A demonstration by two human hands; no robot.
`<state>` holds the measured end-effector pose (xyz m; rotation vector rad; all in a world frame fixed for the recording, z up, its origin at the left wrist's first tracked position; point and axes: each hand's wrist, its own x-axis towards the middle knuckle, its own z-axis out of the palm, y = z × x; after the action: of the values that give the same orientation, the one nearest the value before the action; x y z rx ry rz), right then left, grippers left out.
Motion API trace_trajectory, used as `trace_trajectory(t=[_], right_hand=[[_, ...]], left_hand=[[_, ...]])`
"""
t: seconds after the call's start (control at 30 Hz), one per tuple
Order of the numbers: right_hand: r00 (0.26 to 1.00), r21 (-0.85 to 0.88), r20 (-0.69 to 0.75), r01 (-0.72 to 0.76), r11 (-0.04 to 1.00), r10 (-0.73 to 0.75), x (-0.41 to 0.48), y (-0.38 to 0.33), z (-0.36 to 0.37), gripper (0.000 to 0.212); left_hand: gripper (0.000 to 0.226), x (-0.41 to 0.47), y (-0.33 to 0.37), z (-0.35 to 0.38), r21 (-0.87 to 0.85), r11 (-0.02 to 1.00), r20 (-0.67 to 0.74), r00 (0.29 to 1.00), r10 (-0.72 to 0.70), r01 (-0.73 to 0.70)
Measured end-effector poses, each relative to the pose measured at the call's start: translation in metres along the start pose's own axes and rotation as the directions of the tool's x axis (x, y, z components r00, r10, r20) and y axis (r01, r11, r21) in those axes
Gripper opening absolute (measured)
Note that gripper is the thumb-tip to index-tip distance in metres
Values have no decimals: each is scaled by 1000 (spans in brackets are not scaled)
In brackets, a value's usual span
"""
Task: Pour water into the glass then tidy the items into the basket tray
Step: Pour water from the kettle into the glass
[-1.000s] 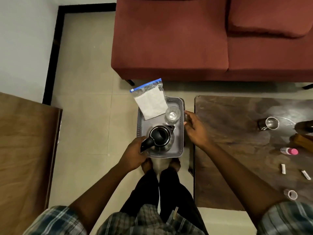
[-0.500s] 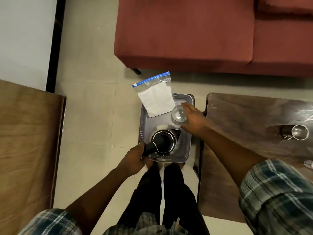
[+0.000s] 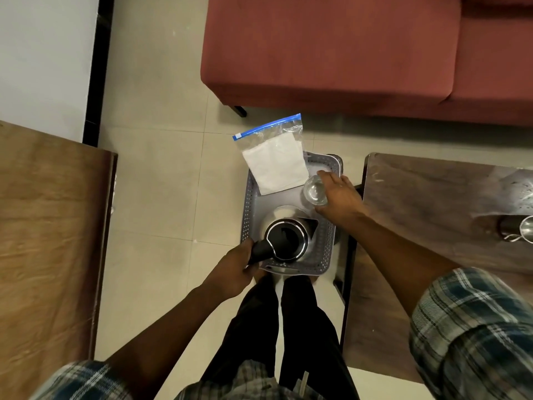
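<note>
A grey perforated basket tray (image 3: pixel 325 249) sits on the floor between my feet and the sofa. A steel kettle (image 3: pixel 287 241) with a black lid and handle stands in its near half; my left hand (image 3: pixel 232 269) grips the handle. A clear glass (image 3: pixel 314 192) stands in the tray's far right part, and my right hand (image 3: pixel 339 197) wraps its fingers and thumb around it. A zip bag (image 3: pixel 274 160) with a blue seal and white contents leans over the tray's far left edge.
A dark wooden table (image 3: pixel 432 215) stands right of the tray with a steel mug (image 3: pixel 519 233) on it. A light wooden surface (image 3: pixel 49 226) is on the left. A red sofa (image 3: pixel 346 47) runs across the back. Pale floor tiles lie between.
My right hand moved from the tray's right rim onto the glass and now holds it. My left hand stays on the kettle handle. The camera shifted closer and leftward.
</note>
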<state>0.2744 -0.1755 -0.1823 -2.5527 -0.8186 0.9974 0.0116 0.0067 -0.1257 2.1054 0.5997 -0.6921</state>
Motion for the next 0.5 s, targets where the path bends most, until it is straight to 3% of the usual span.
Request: trace_trajectory(t=[0.27, 0.4, 0.5], right_hand=[[973, 320, -205, -38, 947, 108, -62, -6, -18, 97], [919, 402, -351, -25, 915, 179, -111, -14, -27, 91], [897, 463, -363, -60, 884, 251, -149, -19, -27, 90]], left_hand=[[15, -2, 1, 1, 7, 1000, -24, 1000, 11, -11], [21, -3, 5, 0, -3, 1000, -29, 1000, -7, 7], [20, -2, 9, 0, -2, 999, -30, 999, -43, 43]])
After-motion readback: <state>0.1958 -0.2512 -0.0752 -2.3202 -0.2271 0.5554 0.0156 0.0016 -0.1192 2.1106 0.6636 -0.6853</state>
